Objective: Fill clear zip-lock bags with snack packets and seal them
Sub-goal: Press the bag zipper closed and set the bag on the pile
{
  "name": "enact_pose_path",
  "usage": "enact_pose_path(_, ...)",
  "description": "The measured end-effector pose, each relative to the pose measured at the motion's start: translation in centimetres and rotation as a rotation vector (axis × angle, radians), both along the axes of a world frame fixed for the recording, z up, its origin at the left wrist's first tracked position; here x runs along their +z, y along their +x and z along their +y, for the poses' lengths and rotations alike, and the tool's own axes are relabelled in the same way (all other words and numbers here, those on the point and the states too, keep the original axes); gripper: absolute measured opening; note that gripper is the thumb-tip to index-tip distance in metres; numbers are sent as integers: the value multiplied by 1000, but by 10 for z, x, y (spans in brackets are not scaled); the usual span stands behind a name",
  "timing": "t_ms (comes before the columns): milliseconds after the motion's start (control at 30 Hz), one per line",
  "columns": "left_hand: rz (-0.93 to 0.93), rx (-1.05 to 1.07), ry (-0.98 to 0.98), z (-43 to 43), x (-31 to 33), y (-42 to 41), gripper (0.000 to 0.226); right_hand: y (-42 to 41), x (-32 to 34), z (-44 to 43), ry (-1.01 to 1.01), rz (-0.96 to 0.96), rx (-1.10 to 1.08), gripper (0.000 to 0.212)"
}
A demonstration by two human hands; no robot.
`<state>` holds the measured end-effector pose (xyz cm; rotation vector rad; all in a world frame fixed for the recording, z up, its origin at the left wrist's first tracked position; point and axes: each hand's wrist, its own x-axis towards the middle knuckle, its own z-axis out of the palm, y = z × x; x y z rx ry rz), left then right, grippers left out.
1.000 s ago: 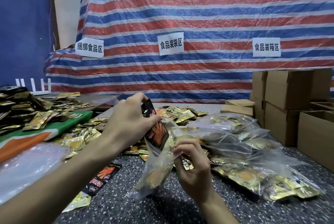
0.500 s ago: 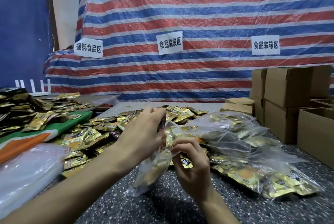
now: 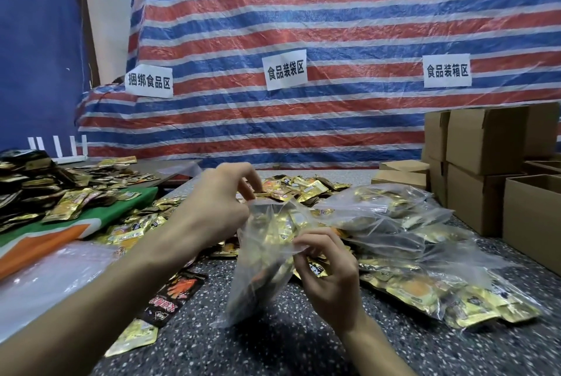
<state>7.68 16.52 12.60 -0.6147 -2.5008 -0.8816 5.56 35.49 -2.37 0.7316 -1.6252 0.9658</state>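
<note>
**Two Hands Held a Clear Bag of Snacks**

Closest of all was the dark, speckled surface. A gold packet lay flat on it at the left. A black packet with red on it lay just behind that one. A stack of empty bags sat further left.

In the middle, a clear bag was held up over the surface. I could not tell if its bottom touched down. Gold snack packets were inside it. The right hand pinched the bag's top edge on the right side, with its fingers curled in tight. The left hand pinched the top edge on the left side, a little higher and farther back. I could not tell if the top was zipped.

Just right of the hands lay a heap of filled bags, all touching one another. Behind the hands was a pile of loose packets. At the left, a green and orange cloth had more packets on it, and a dark heap of packets sat behind those.

Far to the right stood brown boxes, some stacked. Behind it all hung a striped sheet in red, white and blue. Three white paper signs were stuck on it in a row.
</note>
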Motion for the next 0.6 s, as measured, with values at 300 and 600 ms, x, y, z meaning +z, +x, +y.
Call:
enact_pose_path(300,371,-48,-526,1,-46,44,56,5,2,-2,60,12,-72,15)
enact_pose_path(600,196,-160,-270,-62,-34,12,17,20,39,-2,470,5,-279,20)
